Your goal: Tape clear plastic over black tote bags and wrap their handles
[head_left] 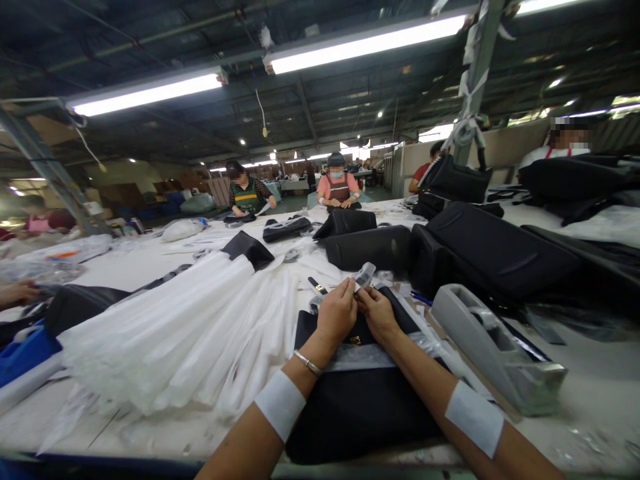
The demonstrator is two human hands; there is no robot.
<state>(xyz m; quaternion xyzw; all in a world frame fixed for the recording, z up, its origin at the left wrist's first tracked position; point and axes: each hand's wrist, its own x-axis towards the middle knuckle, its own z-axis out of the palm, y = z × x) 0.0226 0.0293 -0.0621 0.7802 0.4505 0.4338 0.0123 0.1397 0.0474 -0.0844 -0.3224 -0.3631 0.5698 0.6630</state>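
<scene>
My left hand and my right hand meet above a black bag lying on the table in front of me. Between their closed fingertips they pinch a small piece wrapped in clear plastic, its end sticking up. What lies inside the wrap is too small to make out. A gold-coloured clasp shows on the bag below my hands, near a band of clear film across it. Just left of my fingers is a black strap end with gold metal.
A thick stack of white wrapping sheets lies to the left. A grey tape dispenser stands right, with a blue pen nearby. Black bags pile up behind. Co-workers stand across the table; another person's hand shows at far left.
</scene>
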